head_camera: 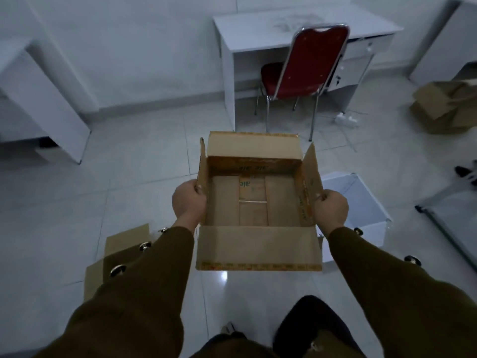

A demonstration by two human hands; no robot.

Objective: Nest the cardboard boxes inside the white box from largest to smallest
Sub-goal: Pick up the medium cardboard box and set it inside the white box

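I hold an open brown cardboard box (254, 200) in the air in front of me, flaps spread, empty inside. My left hand (188, 200) grips its left flap and wall. My right hand (331, 209) grips the right flap. The white box (361, 202) stands open on the floor just right of and below the held box, partly hidden by it and by my right arm. Another cardboard box (124, 244) sits on the floor at lower left, mostly covered by my left sleeve.
A red chair (302, 71) stands at a white desk (296, 34) ahead. More cardboard boxes (444, 107) lie at the far right. A white cabinet (38, 99) is at left. A power strip (346, 120) and a metal frame (449, 228) lie on the tiled floor.
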